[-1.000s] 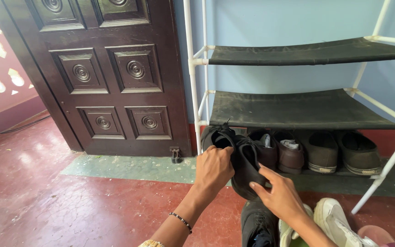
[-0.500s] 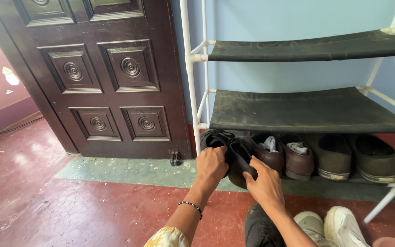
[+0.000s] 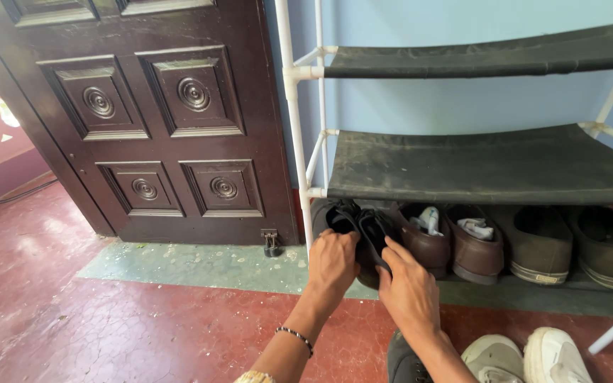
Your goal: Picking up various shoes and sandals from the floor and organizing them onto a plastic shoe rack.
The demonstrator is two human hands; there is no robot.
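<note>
Now black shoes (image 3: 363,228) under left hand (image 3: 333,260), right hand (image 3: 409,287).

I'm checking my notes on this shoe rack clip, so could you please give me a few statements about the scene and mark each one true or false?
1. Both hands are on a pair of black shoes at the left end of the rack's bottom row. True: the left hand and the right hand both grip them.
2. The middle shelf is full of shoes. False: it holds nothing.
3. A pair of brown shoes sits right of the black pair. True.
4. The white sneakers stand on the top shelf. False: they lie on the red floor.
5. The dark wooden door is right of the rack. False: it is to the left.
</note>
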